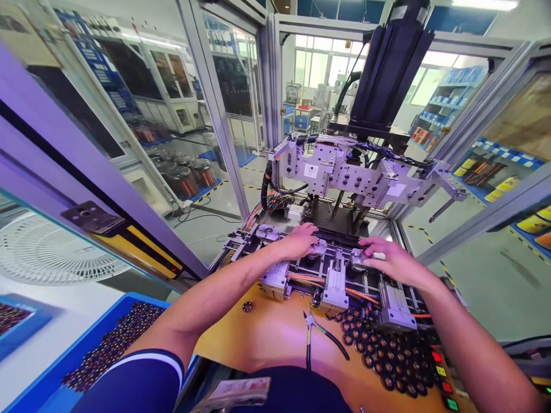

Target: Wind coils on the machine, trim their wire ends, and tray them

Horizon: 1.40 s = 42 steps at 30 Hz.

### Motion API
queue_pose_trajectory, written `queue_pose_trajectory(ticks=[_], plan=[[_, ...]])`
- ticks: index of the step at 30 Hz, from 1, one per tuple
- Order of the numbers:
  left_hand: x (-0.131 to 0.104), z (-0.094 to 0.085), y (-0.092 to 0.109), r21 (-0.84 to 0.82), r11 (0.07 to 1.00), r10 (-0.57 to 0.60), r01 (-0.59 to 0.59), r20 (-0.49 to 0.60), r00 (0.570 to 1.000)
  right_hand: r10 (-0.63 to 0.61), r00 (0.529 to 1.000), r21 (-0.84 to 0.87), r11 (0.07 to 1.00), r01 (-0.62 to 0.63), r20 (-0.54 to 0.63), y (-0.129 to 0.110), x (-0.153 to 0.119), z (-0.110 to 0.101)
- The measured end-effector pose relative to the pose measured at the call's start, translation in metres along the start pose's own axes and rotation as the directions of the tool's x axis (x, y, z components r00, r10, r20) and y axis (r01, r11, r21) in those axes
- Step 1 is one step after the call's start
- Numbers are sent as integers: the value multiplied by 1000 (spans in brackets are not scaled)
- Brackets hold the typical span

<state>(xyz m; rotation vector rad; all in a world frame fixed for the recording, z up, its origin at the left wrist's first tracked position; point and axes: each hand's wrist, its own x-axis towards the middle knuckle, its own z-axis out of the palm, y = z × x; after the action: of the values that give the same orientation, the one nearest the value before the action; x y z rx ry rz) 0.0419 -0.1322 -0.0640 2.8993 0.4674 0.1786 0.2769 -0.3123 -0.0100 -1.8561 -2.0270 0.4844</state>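
Observation:
My left hand (299,242) reaches over the middle metal holder (317,250) of the machine, its fingers curled down onto it; what lies under the fingertips is hidden. To the right, my right hand (390,258) has thumb and fingers bent about another metal holder (358,258). Any part in that grasp is too small to make out. A third round holder (267,232) sits left of my hands. Diagonal cutters (316,330) with dark handles lie on the yellowish worktop (258,344), jaws apart. Many small round dark parts (390,355) with coppery centres cover its right side.
One loose round part (247,307) lies at the left. A blue tray (129,301) of similar parts and a white fan (55,249) stand further left. Above the holders hangs a metal machine head (353,178). Coloured buttons (443,373) line the right edge. Aluminium posts (224,109) frame the station.

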Motion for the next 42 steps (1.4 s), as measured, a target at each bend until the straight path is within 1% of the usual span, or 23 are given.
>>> queue_pose_trajectory(ticks=[2,4,7,9,11,13,15,16,17,18,19,20,21,22,24,27,29,31,34,36,38,40,42], plan=[[0,-1,2,7,1000,6,-6,-2,1000,-62,998,27,998,62,-15,-29,-17,11],[0,-3,4,12,1000,11,-11,2,1000,-132,991,79,988,132,-7,-59,-36,33],[4,-12,9,2,1000,16,-16,6,1000,-196,981,266,946,184,16,-94,-60,80],[6,-23,13,-20,1000,16,-16,-9,1000,-192,981,356,918,174,16,-106,-69,115],[1,-38,18,-49,999,6,-8,-53,999,-164,986,379,913,148,9,-111,-70,151],[-19,-53,24,-78,997,-8,-1,-114,993,-140,990,364,922,129,5,-109,-68,182],[-57,-61,32,-144,989,0,-30,-199,980,-137,991,339,932,126,10,-104,-65,209],[-82,-60,36,-220,973,11,-74,-275,962,-141,990,321,938,131,11,-101,-64,219],[-110,-55,41,-301,947,4,-109,-330,944,-151,988,299,944,141,11,-99,-63,228],[-139,-46,45,-374,922,-32,-98,-328,944,-164,986,273,950,155,12,-96,-62,235],[-168,-33,49,-440,897,-96,-38,-278,956,-182,983,244,954,173,13,-95,-61,241],[-194,-17,51,-479,876,-167,58,-189,968,-201,979,215,957,193,16,-94,-58,247],[-218,2,52,-484,858,-247,173,-93,965,-221,975,186,959,213,20,-96,-54,252],[-237,22,51,-468,850,-295,240,-47,954,-241,970,160,959,234,25,-99,-49,257],[-260,61,47,-424,834,-398,354,-18,917,-281,959,115,954,276,34,-110,-34,266],[-266,107,38,-372,792,-542,483,-66,838,-326,945,56,944,325,10,-136,-13,276],[-261,124,36,-362,769,-601,526,-130,789,-345,938,14,938,345,-34,-150,-11,272],[-258,132,37,-367,765,-621,529,-203,757,-365,928,-30,931,364,-78,-154,-22,254],[-261,138,41,-381,791,-596,479,-303,743,-358,922,-129,931,341,-146,-133,-53,199],[-263,144,37,-381,811,-571,443,-359,738,-300,931,-218,942,255,-209,-104,-74,148],[-260,151,29,-329,842,-536,427,-420,733,-183,940,-302,949,92,-289,-63,-91,91],[-253,158,21,-264,872,-488,412,-441,753,-40,933,-358,929,-97,-358,-17,-104,39],[-244,162,18,-230,893,-451,388,-429,783,93,914,-383,888,-256,-394,28,-111,3]])
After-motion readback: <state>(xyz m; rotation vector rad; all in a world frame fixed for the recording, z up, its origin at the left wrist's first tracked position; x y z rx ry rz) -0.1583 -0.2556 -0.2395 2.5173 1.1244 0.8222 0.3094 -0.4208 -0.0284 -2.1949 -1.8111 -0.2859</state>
